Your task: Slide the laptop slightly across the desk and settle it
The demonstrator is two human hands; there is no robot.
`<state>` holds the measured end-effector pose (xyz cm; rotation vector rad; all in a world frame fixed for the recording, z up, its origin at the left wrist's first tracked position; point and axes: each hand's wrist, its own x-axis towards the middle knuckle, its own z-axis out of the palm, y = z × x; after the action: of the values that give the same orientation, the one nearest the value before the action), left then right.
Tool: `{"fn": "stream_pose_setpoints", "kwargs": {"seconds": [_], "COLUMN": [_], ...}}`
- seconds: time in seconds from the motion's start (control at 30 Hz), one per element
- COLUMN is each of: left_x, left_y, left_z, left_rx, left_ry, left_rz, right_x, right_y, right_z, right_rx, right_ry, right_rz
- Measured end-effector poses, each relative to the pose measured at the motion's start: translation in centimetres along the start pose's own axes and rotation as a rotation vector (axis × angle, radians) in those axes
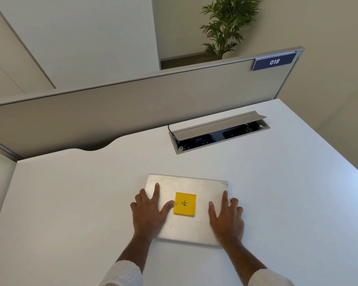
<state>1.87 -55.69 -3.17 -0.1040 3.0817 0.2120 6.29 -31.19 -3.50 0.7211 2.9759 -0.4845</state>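
Note:
A closed silver laptop (191,186) lies flat on the white desk (70,203). A yellow sticky note (184,203) with a handwritten mark is stuck to the middle of its lid. My left hand (149,211) rests flat on the lid's left side, fingers spread, thumb touching the note's left edge. My right hand (225,215) lies flat on the lid's right side, its outer fingers over the right edge. Both wear white sleeves.
Behind the laptop, a cable box (219,133) set into the desk has its grey lid propped open. A grey divider panel (132,104) with a blue "018" label (274,62) borders the desk's far side. A potted plant (225,25) stands beyond it.

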Motion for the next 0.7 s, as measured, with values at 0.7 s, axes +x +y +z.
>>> {"fn": "stream_pose_setpoints", "kwargs": {"seconds": [0.7], "left_x": [1.7], "left_y": [1.2], "left_z": [-1.0], "left_rx": [-0.136], "left_ry": [-0.08], "left_rz": [-0.261], "right_x": [-0.2], "right_y": [-0.3], "right_z": [-0.8], "right_rx": [0.087], "right_ry": [-0.013], "right_rz": [0.025]}}
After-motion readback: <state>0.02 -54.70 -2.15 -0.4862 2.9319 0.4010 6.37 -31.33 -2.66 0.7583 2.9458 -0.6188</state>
